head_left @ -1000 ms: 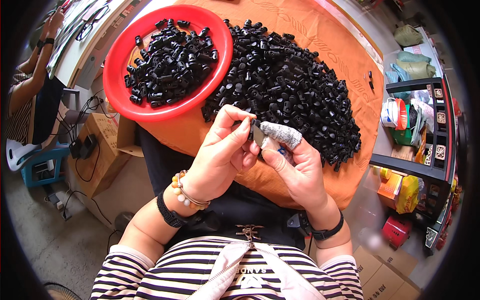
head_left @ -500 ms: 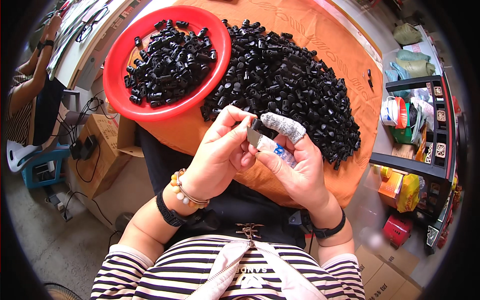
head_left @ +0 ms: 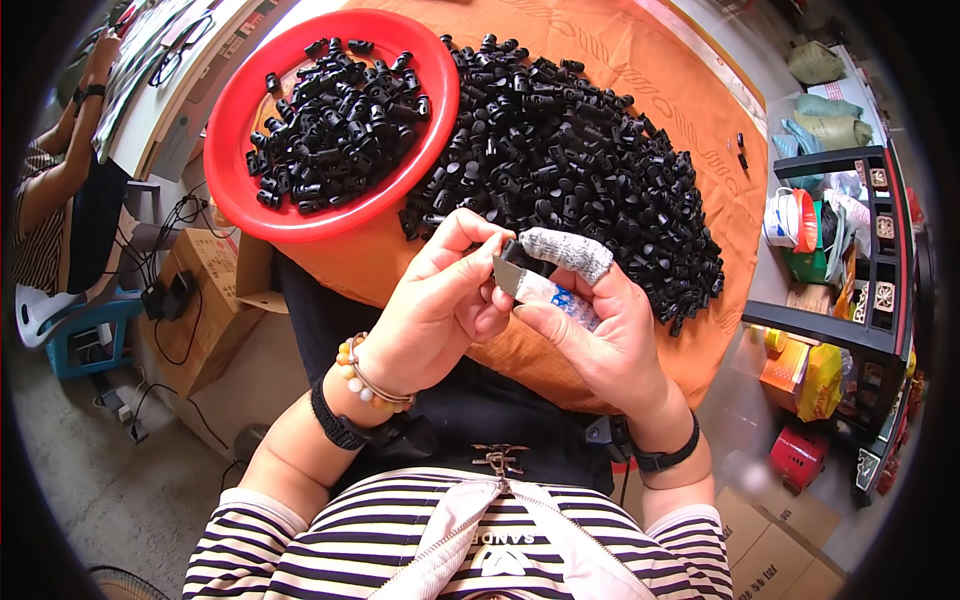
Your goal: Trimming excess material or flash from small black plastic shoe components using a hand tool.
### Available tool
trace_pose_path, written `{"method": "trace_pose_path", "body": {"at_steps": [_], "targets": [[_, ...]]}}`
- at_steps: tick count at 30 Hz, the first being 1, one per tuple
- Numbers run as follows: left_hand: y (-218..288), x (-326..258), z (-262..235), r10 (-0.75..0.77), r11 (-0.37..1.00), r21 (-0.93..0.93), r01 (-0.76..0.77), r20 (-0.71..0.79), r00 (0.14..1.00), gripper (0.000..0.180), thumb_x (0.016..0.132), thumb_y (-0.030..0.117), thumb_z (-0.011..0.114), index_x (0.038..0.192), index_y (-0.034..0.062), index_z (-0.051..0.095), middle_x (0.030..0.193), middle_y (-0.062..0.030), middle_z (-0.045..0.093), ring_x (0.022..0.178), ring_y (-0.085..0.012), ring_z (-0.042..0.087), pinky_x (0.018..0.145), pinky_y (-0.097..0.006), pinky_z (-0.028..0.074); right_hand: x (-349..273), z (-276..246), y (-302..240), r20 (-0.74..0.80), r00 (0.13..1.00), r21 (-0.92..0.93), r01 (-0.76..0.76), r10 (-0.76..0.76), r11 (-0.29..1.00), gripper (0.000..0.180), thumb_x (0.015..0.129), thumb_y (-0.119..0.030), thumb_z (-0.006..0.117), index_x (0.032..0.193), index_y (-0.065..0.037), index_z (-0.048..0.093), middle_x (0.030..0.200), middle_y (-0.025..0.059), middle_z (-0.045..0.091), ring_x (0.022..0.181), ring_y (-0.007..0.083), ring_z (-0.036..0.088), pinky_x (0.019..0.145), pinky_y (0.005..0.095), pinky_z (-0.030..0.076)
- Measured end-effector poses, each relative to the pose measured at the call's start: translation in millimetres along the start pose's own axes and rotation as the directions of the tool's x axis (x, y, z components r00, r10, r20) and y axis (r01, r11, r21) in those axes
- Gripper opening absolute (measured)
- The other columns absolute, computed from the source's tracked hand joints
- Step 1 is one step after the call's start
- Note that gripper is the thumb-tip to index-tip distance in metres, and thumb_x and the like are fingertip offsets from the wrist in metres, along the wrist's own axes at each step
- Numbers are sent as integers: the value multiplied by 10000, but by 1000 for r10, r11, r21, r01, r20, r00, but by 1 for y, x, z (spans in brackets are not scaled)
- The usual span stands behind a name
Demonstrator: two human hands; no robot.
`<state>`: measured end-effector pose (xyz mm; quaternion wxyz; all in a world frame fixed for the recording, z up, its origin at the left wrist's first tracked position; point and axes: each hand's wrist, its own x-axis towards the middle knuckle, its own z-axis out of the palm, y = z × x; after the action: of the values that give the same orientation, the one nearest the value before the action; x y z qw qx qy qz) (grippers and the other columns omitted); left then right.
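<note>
The small black part (head_left: 512,249), in our head view, sits pinched at the fingertips of our left hand (head_left: 425,315), close by the blade (head_left: 507,276) whose wrapped handle (head_left: 556,299) our right hand (head_left: 622,340) clasps between thumb and fingers, one in a grey sleeve (head_left: 568,250).

That orange tablecloth (head_left: 620,45) there carries a red basin (head_left: 228,160), heaped black cord locks (head_left: 580,170) and 2 stray dark pieces (head_left: 742,160).

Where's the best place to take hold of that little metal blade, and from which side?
I'd hold the blade by its white-and-blue wrapping, coming from the person's right. It sticks out bare at the left end, close to a black piece, so the covered end looks safer.
</note>
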<state>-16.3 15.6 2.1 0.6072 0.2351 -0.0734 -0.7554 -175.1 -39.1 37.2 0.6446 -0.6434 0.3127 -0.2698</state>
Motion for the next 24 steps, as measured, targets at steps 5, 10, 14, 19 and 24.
{"method": "trace_pose_path", "body": {"at_steps": [5, 10, 14, 19, 24], "targets": [[-1, 0, 0, 22, 999, 41, -23, 9, 1000, 99, 940, 171, 457, 1012, 104, 468, 733, -7, 538, 567, -28, 448, 468, -173, 328, -1, -1, 0, -20, 1000, -3, 0, 0, 1000, 342, 835, -13, 593, 1162, 23, 501, 1003, 93, 623, 887, 88, 570, 768, 224, 462], [-2, 0, -1, 40, 997, 72, -40, 12, 999, 101, 940, 173, 457, 1012, 102, 469, 726, -5, 526, 549, -25, 415, 466, -171, 308, 0, -3, 2, -32, 999, 42, -39, 40, 998, 334, 827, -12, 604, 1149, 21, 522, 1001, 68, 619, 885, 79, 562, 760, 216, 460], [-2, 1, 1, 35, 992, 119, -34, -5, 999, 143, 934, 172, 427, 1055, 100, 453, 692, -27, 489, 515, -58, 368, 467, -183, 311, 0, -8, 0, -30, 997, -17, -67, 66, 998, 352, 827, -25, 611, 1162, 20, 514, 1001, 52, 613, 878, 70, 553, 761, 211, 455], [3, -1, 2, -29, 999, 24, 29, 5, 1000, 116, 937, 202, 469, 1008, 110, 475, 700, -3, 495, 532, -32, 380, 461, -164, 291, 4, -3, 0, -78, 996, 26, -37, 39, 999, 426, 831, -48, 616, 1222, 3, 456, 979, 53, 611, 874, 51, 536, 756, 186, 435], [0, 0, 0, -85, 996, -30, 87, 68, 994, 169, 916, 215, 514, 1048, 113, 483, 706, 7, 499, 532, -41, 386, 464, -179, 310, 12, 6, 4, -122, 992, 144, -15, 33, 990, 389, 834, -37, 610, 1193, 9, 468, 954, 44, 605, 857, 54, 543, 744, 188, 442]]}}
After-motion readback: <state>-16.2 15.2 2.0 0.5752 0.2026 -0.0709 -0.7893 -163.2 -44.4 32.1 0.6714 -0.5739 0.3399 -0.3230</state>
